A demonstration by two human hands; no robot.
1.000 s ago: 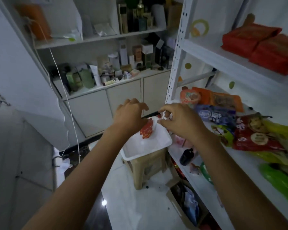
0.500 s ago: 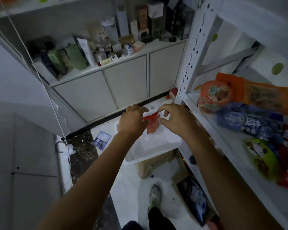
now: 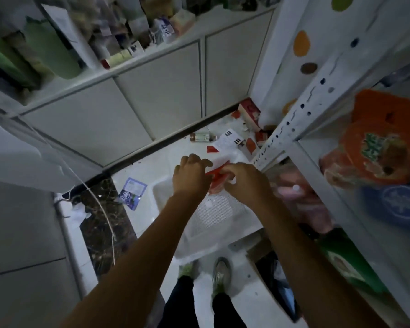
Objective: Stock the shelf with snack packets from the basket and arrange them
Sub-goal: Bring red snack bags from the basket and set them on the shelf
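Observation:
A small red snack packet [image 3: 217, 182] hangs between both my hands, over the white basket [image 3: 213, 214] below. My left hand [image 3: 191, 177] pinches its left edge and my right hand [image 3: 245, 183] grips its right side. The basket's mesh bottom shows bare under the packet. On the white metal shelf [image 3: 317, 166] at the right lie an orange packet [image 3: 374, 147], a blue packet [image 3: 398, 204] and a green packet [image 3: 348, 263].
White cabinets [image 3: 137, 100] with bottles and boxes on top stand ahead. Red boxes [image 3: 249, 112], a small bottle [image 3: 202, 137], papers and a blue sachet [image 3: 131, 192] litter the floor. My feet [image 3: 206, 273] stand just below the basket. A cord [image 3: 97, 204] hangs at the left.
My view has tilted down and moved closer, so the floor and my feet show. Both hands have drawn together around the red packet over the basket.

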